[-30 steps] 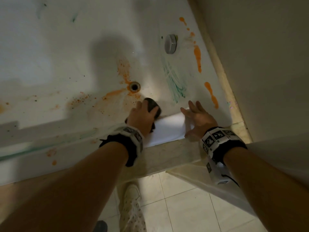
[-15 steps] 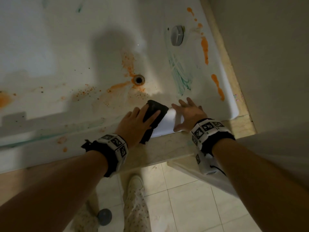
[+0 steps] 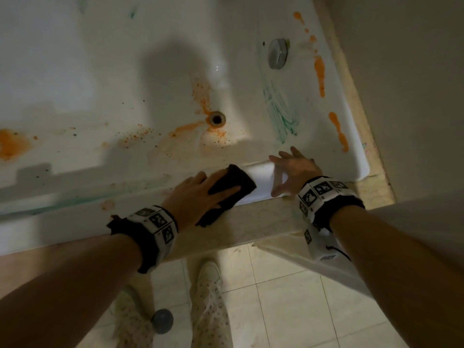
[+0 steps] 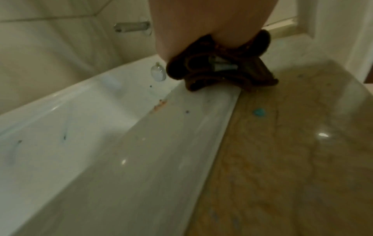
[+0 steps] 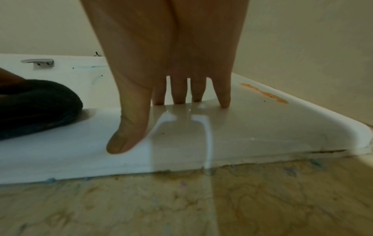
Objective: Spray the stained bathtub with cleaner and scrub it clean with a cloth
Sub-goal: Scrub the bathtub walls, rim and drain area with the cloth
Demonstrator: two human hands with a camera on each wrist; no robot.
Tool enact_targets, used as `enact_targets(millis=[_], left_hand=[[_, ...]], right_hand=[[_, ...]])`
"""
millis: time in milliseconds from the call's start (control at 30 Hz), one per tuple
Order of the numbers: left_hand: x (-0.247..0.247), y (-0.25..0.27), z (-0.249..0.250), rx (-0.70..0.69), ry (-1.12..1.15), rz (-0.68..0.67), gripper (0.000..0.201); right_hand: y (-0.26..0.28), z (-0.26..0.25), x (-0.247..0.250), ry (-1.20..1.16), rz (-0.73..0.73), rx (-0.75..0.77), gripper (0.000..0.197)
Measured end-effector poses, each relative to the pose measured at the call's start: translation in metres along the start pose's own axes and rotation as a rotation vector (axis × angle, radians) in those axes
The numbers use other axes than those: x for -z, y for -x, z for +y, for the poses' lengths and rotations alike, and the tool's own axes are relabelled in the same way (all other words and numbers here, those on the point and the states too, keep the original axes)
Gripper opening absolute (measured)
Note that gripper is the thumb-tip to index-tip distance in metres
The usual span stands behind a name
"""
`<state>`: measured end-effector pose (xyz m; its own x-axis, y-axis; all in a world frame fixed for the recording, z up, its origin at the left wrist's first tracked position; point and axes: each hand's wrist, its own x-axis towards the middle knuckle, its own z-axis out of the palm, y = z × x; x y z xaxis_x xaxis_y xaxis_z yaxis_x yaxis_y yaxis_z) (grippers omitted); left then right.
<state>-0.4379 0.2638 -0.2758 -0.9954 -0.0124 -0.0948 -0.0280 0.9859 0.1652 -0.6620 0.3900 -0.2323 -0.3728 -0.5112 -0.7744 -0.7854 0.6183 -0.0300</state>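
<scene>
The white bathtub (image 3: 100,71) carries orange stains around the drain (image 3: 216,118) and along its right end (image 3: 319,74), plus a green smear (image 3: 278,114). My left hand (image 3: 198,197) lies flat on a dark cloth (image 3: 236,180) and presses it onto the near rim. In the left wrist view the cloth (image 4: 218,75) is bunched under the palm at the rim's edge. My right hand (image 3: 296,169) rests on the rim beside the cloth, fingers spread and straight. Its fingertips (image 5: 225,103) touch the wet rim (image 5: 262,127), with the cloth (image 5: 36,108) to their left. No spray bottle is in view.
A marble ledge (image 3: 251,222) runs along the tub's near side, with tiled floor (image 3: 301,297), my shoes (image 3: 208,292) and a grey round object (image 3: 162,321) below. A wall (image 3: 401,96) closes the right end. A round overflow cap (image 3: 277,53) sits on the end wall.
My left hand has drawn the cloth from the tub's inner wall below the drain up onto the near rim, and its fingers have flattened over it. The right hand stays on the rim.
</scene>
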Motion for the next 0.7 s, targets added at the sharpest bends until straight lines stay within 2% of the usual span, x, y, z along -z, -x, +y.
enact_targets(millis=[100,167,300,400,467,533,567,633,700], left_hand=[[-0.005,0.001,0.001,0.052,0.002,0.058,0.083],[-0.004,0.001,0.001,0.078,0.013,0.045,0.08],[0.012,-0.002,-0.006,0.264,0.089,-0.059,0.057],[0.02,0.001,-0.019,0.408,0.056,-0.198,0.055],[0.027,0.007,-0.028,0.475,0.073,-0.162,0.053],[0.031,0.016,-0.034,0.514,0.115,-0.02,0.048],[0.031,0.021,-0.033,0.481,0.126,0.076,0.046],[0.027,0.026,-0.021,0.281,0.079,0.219,0.047],[0.012,0.031,-0.008,0.113,0.001,0.169,0.063]], right_hand=[[0.004,-0.009,0.006,0.029,-0.018,-0.017,0.098],[0.006,-0.014,0.005,0.054,0.034,-0.006,0.094],[0.01,-0.021,-0.002,0.032,0.106,0.004,0.088],[0.019,-0.03,-0.003,0.023,0.067,0.049,0.088],[0.025,-0.037,-0.004,0.028,0.067,0.095,0.085],[0.027,-0.045,-0.008,0.036,0.069,0.129,0.082],[0.027,-0.048,-0.01,0.03,0.073,0.136,0.08],[0.024,-0.053,-0.013,0.015,0.105,0.136,0.075],[0.023,-0.06,-0.012,0.021,0.13,0.146,0.073]])
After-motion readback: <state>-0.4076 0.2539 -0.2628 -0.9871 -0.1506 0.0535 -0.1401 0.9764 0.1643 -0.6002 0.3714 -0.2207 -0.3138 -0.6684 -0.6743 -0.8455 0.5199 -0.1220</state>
